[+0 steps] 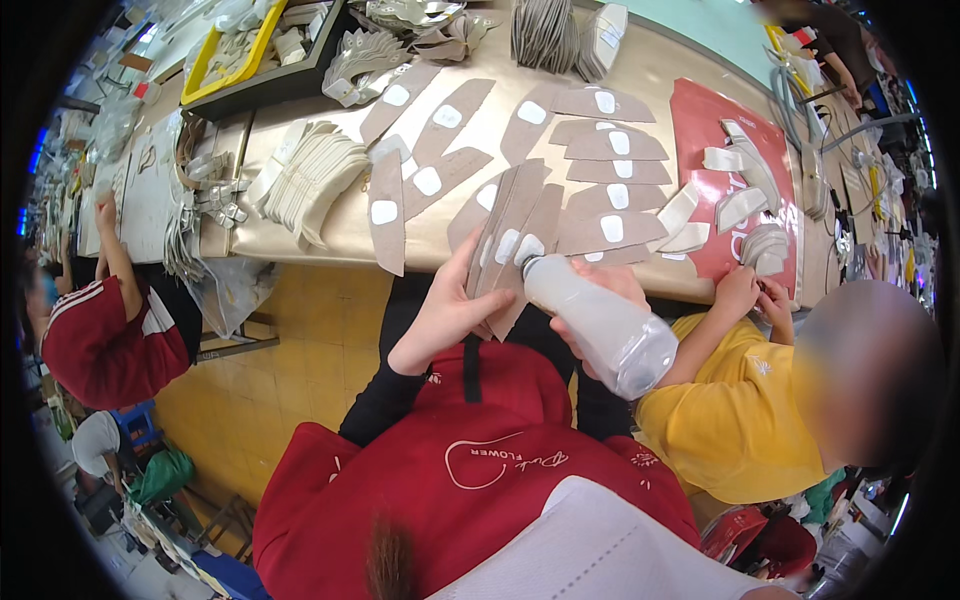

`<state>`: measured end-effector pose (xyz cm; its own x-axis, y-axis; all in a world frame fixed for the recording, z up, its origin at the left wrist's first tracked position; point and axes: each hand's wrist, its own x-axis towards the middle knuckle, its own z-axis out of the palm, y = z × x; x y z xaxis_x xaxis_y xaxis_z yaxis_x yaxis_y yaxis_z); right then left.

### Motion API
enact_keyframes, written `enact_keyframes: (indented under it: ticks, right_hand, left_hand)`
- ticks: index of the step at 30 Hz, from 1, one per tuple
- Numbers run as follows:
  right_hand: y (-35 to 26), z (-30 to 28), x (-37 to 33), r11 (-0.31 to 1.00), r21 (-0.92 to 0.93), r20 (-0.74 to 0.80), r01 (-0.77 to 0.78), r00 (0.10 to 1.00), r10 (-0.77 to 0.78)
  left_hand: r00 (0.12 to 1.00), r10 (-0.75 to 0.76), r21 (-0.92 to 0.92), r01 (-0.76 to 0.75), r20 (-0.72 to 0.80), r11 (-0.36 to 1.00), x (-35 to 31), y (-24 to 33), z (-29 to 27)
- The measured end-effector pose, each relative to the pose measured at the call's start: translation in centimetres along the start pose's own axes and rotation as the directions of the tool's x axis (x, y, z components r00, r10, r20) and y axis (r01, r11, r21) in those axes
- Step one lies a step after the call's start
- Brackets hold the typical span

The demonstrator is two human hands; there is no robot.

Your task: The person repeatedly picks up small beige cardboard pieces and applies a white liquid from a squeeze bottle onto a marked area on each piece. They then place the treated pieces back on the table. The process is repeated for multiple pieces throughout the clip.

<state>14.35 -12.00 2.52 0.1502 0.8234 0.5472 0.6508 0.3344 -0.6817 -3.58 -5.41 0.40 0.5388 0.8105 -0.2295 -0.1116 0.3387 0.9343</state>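
Note:
My left hand [450, 305] grips a small fanned stack of grey-brown shoe pieces [492, 240], thumb on top, at the table's near edge. Each visible piece carries a white oval patch. In my right hand [600, 300] is a translucent plastic squeeze bottle [605, 325], tipped so its dark nozzle meets or hovers just over a white patch on the stack; I cannot tell which. The bottle hides part of my right hand. Beyond the stack, several similar pieces [615, 145] with white patches lie spread and overlapping on the table [330, 235].
A stack of cream pieces [318, 175] sits to the left, near a black tray [315, 75] and a yellow basket [215, 45]. On the right, a co-worker in a yellow shirt [740, 410] handles pieces over a red sheet [700, 130]. Another person in red [120, 335] is at far left.

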Motion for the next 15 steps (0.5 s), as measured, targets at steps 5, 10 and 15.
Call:
enact_keyframes:
  ticks: [5,10,15]
  right_hand:
    - [0.5,-0.2,0.0,0.995,-0.094,0.026,0.037,0.999,-0.034]
    - [1.9,0.3,-0.5,0.971,-0.225,-0.005,0.079,0.997,-0.082]
    - [3.0,2.3,-1.6,0.888,0.455,-0.274,-0.065,0.939,0.210]
  left_hand:
    - [0.992,0.128,0.250,-0.128,0.016,0.960,0.4,0.2,0.0]
    - [0.980,0.196,0.326,-0.184,-0.005,0.927,0.4,0.4,-0.1]
    - [0.988,0.147,0.304,-0.154,0.046,0.940,0.2,0.4,-0.2]
